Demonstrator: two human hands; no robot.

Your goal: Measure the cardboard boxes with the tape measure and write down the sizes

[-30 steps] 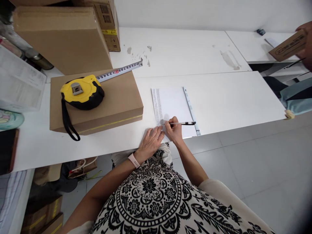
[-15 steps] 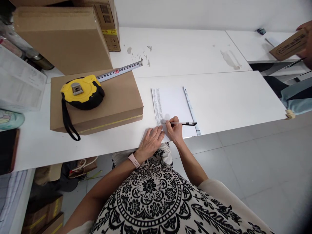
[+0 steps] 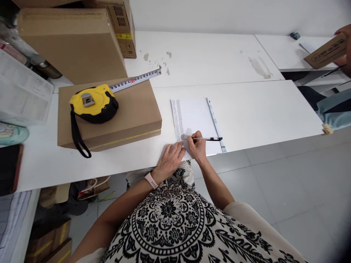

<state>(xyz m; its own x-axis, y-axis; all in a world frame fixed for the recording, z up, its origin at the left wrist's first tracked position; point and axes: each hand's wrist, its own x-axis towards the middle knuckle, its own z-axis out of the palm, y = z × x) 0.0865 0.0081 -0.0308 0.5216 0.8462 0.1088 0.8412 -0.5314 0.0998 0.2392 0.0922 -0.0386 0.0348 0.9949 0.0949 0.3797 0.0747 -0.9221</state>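
Note:
My right hand (image 3: 197, 146) grips a pen (image 3: 207, 138), its tip down on a white sheet of paper (image 3: 194, 113). Columns of small writing run along the sheet's left side; the rest of it is blank. My left hand (image 3: 170, 157) lies flat, fingers stretched out, at the sheet's lower left corner. To the left, a cardboard box (image 3: 137, 109) lies flat on the white table (image 3: 255, 109). On top of it sits a yellow and black tape measure (image 3: 94, 104), its blade (image 3: 134, 81) pulled out past the box and its black strap hanging over the front.
Taller cardboard boxes (image 3: 74, 47) stand behind at the left. A dark phone-like object (image 3: 10, 170) lies at the left edge. At the far right, another person's hand holds a small cardboard piece (image 3: 326, 51). Bags and boxes sit under the table.
The whole view has shifted very slightly. My hands, the pen and the paper look almost the same as before.

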